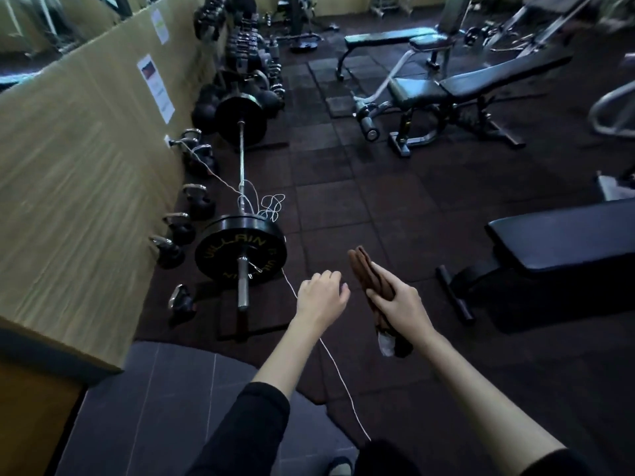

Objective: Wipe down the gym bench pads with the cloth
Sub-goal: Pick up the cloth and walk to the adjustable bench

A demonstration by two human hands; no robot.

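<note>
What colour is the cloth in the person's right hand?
Brown. The cloth, folded into a strip, shows clearly in the head view, gripped by the right hand.

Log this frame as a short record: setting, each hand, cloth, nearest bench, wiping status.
setting: gym floor, barbell lying on the left
left hand: loosely curled, holding nothing
right hand: grips the cloth
cloth: brown, folded, held in the air
nearest bench: flat bench on the right, black pad, apart from the cloth
wiping status: not yet begun

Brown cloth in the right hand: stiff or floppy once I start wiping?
Probably floppy: the cloth sags below the right hand. Likely light, since one hand holds it easily. Its folded layers may slip apart.
</note>
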